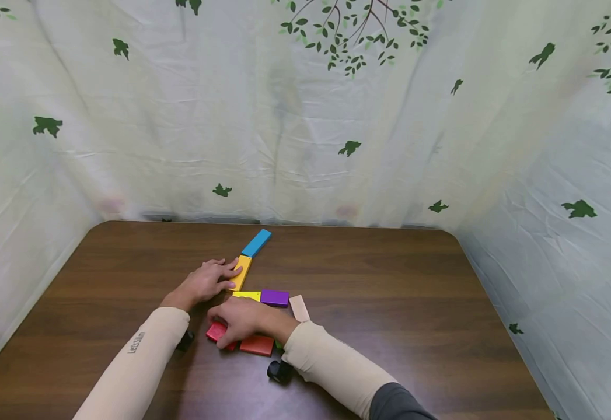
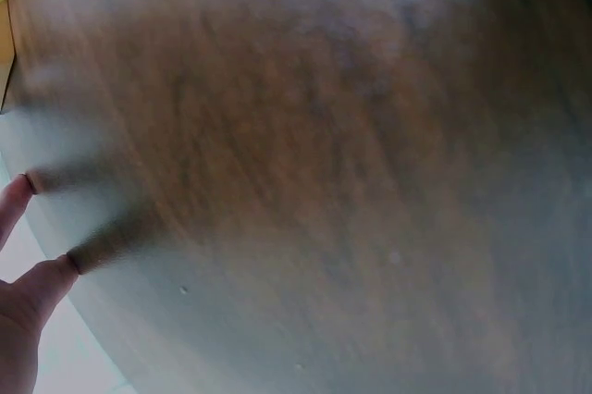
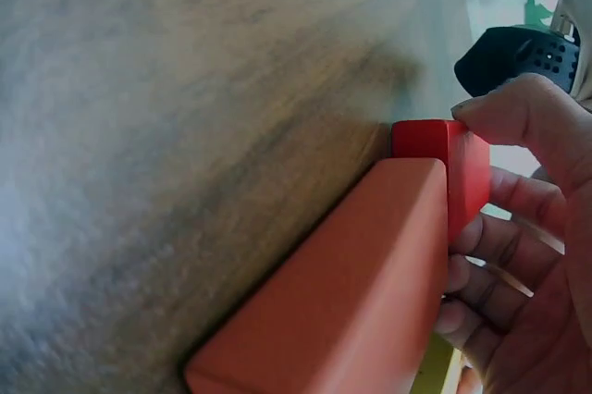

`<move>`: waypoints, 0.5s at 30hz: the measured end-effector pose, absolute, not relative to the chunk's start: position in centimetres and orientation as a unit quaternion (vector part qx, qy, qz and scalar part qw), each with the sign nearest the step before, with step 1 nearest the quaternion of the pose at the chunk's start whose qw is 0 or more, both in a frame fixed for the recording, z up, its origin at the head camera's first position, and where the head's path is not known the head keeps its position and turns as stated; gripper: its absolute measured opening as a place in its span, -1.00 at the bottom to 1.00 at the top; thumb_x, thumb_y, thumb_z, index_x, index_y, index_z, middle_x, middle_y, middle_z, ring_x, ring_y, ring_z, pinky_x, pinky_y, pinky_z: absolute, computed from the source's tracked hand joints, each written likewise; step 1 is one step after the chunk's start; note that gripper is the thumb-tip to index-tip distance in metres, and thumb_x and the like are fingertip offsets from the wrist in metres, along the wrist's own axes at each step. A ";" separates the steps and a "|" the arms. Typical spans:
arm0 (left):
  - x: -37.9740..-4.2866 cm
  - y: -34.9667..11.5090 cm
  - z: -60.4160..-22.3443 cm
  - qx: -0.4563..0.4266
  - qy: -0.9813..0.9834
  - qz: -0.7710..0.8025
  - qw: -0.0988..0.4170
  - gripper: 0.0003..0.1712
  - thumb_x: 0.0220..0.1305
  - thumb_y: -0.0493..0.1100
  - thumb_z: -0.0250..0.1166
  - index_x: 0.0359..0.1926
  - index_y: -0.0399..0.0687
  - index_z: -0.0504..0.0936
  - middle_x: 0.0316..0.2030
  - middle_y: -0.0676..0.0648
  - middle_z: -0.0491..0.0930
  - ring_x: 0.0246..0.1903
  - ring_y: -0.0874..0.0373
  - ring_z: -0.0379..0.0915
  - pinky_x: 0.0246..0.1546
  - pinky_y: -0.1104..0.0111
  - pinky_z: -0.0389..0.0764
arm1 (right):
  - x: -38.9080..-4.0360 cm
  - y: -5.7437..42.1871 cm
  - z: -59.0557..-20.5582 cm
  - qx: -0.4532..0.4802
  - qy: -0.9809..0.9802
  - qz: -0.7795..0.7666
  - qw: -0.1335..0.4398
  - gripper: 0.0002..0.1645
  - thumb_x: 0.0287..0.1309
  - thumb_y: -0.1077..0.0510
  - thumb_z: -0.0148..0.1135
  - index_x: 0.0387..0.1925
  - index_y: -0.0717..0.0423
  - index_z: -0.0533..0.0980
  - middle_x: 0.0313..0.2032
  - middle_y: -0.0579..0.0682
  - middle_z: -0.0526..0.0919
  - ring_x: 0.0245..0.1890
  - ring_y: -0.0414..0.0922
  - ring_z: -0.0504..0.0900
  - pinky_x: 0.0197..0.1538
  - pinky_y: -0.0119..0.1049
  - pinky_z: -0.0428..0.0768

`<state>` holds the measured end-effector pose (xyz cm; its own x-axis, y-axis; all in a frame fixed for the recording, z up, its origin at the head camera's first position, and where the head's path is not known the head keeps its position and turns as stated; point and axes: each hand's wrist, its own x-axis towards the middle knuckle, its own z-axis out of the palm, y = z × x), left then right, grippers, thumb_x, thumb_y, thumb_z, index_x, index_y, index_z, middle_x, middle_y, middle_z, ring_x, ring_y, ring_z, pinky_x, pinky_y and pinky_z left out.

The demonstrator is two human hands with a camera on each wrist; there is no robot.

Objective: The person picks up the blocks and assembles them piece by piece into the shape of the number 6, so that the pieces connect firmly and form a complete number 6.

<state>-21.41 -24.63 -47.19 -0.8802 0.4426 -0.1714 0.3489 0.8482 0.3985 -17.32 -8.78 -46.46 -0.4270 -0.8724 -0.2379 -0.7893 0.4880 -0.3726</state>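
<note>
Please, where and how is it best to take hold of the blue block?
Probably by its two long sides, around the middle, coming from above and toward its far end. The blue block lies flat and slanted with both long sides free, while its near end sits against or very close to the yellow-orange block, which could get nudged.

Our head and wrist views, folks
Head looks forward-down from above our fingers; wrist ones sit way closer. Head and right wrist share the red block in our right fingers.
</note>
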 end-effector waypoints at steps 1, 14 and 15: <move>-21.4 -24.6 -47.2 0.207 0.953 0.181 0.129 -0.39 0.31 -0.04 0.23 0.32 -0.15 0.38 0.39 -0.25 0.17 0.32 -0.44 0.02 0.10 -0.44 0.09 | -17.3 -8.8 -46.5 -0.495 0.839 -0.100 0.201 -0.58 0.05 -0.09 0.40 -0.06 -0.10 0.52 -0.46 -0.26 0.47 -0.45 -0.35 0.40 -0.39 -0.60 0.32; -21.4 -24.6 -47.2 0.209 0.953 0.184 0.121 -0.42 0.31 -0.06 0.23 0.30 -0.15 0.41 0.38 -0.26 0.20 0.32 -0.45 0.02 0.13 -0.41 0.07 | -17.3 -8.1 -46.8 -0.492 0.840 -0.119 0.198 -0.52 0.06 -0.12 0.41 -0.01 -0.08 0.54 -0.46 -0.26 0.46 -0.45 -0.36 0.41 -0.37 -0.61 0.33; -21.4 -24.6 -47.2 0.208 0.953 0.185 0.122 -0.42 0.31 -0.06 0.23 0.30 -0.15 0.41 0.38 -0.25 0.20 0.32 -0.45 0.02 0.14 -0.41 0.07 | -17.3 -8.0 -46.8 -0.489 0.840 -0.122 0.199 -0.52 0.05 -0.12 0.42 -0.01 -0.07 0.55 -0.47 -0.26 0.46 -0.46 -0.36 0.41 -0.37 -0.61 0.33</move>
